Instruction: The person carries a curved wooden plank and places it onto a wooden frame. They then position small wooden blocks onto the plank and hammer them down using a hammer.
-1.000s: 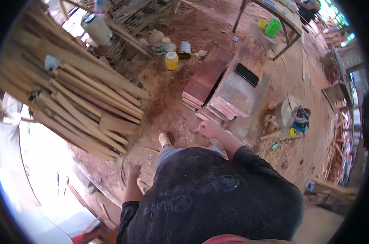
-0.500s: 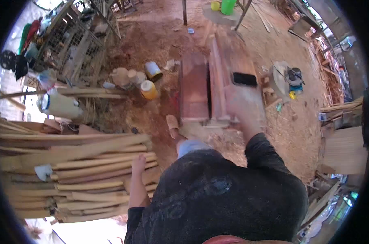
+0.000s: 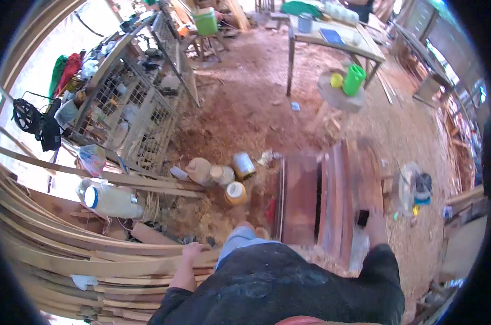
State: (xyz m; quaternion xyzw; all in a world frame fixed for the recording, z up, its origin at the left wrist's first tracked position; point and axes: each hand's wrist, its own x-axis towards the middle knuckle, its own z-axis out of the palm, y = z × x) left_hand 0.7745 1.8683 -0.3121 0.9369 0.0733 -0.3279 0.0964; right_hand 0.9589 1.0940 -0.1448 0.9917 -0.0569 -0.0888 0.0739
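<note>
My right hand (image 3: pixel 376 229) is at a black phone (image 3: pixel 363 218), covering part of it. Its fingers are blurred but look closed on the phone's edge. Beneath them lie reddish-brown wooden boards (image 3: pixel 299 200), side by side with a dark gap between two of them. My left hand (image 3: pixel 191 251) is out to the left, fingers curled, with no object visible in it. It is nearest to a stack of long, pale wooden slats (image 3: pixel 142 265); whether it touches them I cannot tell.
An orange-and-white tub (image 3: pixel 235 193), a tin can (image 3: pixel 244 165) and plastic jugs (image 3: pixel 199 171) stand on the sawdust floor. Left is a wire-mesh rack (image 3: pixel 132 103). Ahead are a table (image 3: pixel 332 40) and a round stand holding a green container (image 3: pixel 354 80). A power tool (image 3: pixel 420 187) lies right.
The view has tilted up and shifted left, bringing in the far table. My right hand has come onto the phone, which lay uncovered on the boards before. My left hand stays by the slats.
</note>
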